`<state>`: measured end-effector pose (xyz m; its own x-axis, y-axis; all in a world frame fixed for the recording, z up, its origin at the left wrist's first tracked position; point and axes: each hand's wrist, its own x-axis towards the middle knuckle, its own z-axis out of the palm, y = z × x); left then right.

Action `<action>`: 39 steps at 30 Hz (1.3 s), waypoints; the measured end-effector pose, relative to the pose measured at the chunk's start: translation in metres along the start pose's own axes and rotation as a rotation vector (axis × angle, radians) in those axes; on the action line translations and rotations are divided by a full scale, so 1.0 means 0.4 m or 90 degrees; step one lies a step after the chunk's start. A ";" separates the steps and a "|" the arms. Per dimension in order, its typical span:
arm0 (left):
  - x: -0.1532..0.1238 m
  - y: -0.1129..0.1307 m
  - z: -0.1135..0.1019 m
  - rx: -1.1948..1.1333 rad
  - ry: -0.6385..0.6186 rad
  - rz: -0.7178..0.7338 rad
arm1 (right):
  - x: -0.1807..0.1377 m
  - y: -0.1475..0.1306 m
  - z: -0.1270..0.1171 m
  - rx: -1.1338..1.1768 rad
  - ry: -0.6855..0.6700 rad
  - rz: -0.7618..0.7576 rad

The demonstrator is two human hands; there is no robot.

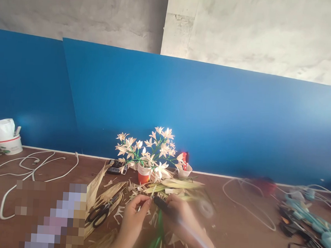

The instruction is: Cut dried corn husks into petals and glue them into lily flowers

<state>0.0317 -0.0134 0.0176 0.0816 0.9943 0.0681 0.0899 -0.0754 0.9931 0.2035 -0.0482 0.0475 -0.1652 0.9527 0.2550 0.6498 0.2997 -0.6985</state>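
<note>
My left hand point(136, 212) pinches a thin pale strip point(154, 190), which looks like corn husk, between thumb and fingertips. Close beside it, my right hand point(180, 216) is wrapped round a black-handled tool point(163, 206). The tool's tip points at the left fingertips, and a pale cord seems to trail from it toward the lower right. Its exact kind is blurred. Just beyond my hands, a red and white paper cup point(143, 174) holds a bunch of cream husk flowers point(151, 149) on green stems. Black-handled scissors point(100, 211) lie left of my left hand.
Dried husks point(96, 183) and scraps cover the brown table point(231, 233) around my hands. White cables point(33, 172) loop at the left. A small white cup point(185, 172) stands behind the flowers, before a blue partition point(211, 115). Turquoise items point(311, 219) lie at the right.
</note>
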 end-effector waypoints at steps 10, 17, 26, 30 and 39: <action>-0.002 0.009 0.000 0.009 0.001 -0.003 | 0.001 -0.004 -0.006 -0.003 -0.008 -0.006; -0.002 0.006 0.003 0.007 0.004 -0.001 | 0.001 0.002 -0.002 -0.004 0.010 -0.037; 0.001 0.000 0.003 0.007 0.001 0.016 | 0.002 0.007 -0.005 -0.022 -0.004 -0.012; 0.003 -0.003 0.004 0.001 0.003 0.025 | 0.001 0.005 -0.005 -0.024 -0.006 -0.008; 0.002 -0.009 0.004 0.022 0.002 0.019 | -0.001 -0.004 -0.005 -0.020 -0.003 0.017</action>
<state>0.0329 -0.0125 0.0140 0.0823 0.9919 0.0972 0.1215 -0.1068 0.9868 0.2038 -0.0492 0.0499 -0.1512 0.9605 0.2338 0.6768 0.2730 -0.6836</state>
